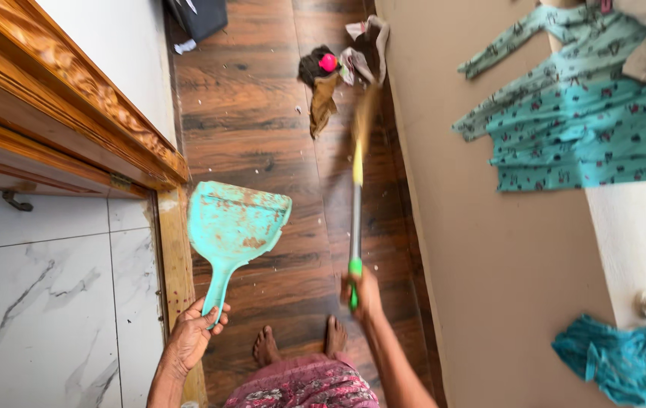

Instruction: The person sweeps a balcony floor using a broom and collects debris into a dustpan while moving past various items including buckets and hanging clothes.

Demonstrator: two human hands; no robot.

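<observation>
A turquoise dustpan is held up off the wooden floor, its handle gripped in the closed fingers of the left hand, with the stained scoop turned upward and away from the person. A broom is held in the right hand, whose fingers are wrapped around the green and yellow shaft; its bristle end, blurred, is reached out toward a small heap of rags lying further along the floor, beside the base of the beige wall.

The step in hand is judged to be the sweeping together of litter, with the pan kept ready but not yet set down. Pale crumbs and specks are scattered over the boards between the bare feet and the heap. For the next move, the pan's lip would need to be laid flat on the floor and the debris drawn to it with short strokes.

The passage is narrow: a carved wooden door frame and marble tiles are seen on the left, the wall on the right. A patterned turquoise garment is draped over the ledge above, and a teal cloth lies lower down. The rags themselves may snag the bristles.
</observation>
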